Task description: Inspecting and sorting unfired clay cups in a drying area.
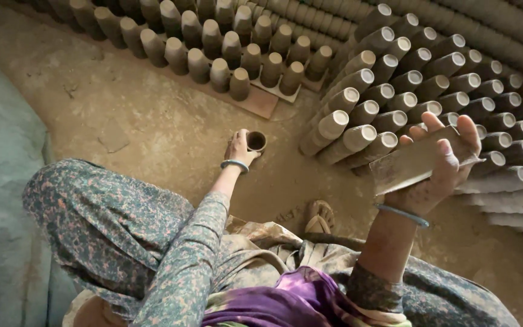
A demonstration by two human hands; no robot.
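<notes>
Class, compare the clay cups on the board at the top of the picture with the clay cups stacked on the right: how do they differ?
1. The cups on the board stand apart, mouths down; the stacked cups lie on their sides, nested into long rows.
2. The cups on the board show closed bases; the stacked cups show pale round ends.
Both are unglazed, tapered, grey-brown clay, like the cup at the left hand.

Floor [171,133]: bare packed earth, dusty, with small flat clay scraps lying on it.
Upright cups [225,42]: rows of unfired clay cups standing mouth-down at the top, some on a flat board [261,102].
Stacked cups [394,79]: grey-brown clay cups laid on their sides in tight tiers at the right, open mouths facing out.
Sandal [320,217]: on the floor, near the stack.
Cloth [1,181]: grey-blue sheet along the left edge.
</notes>
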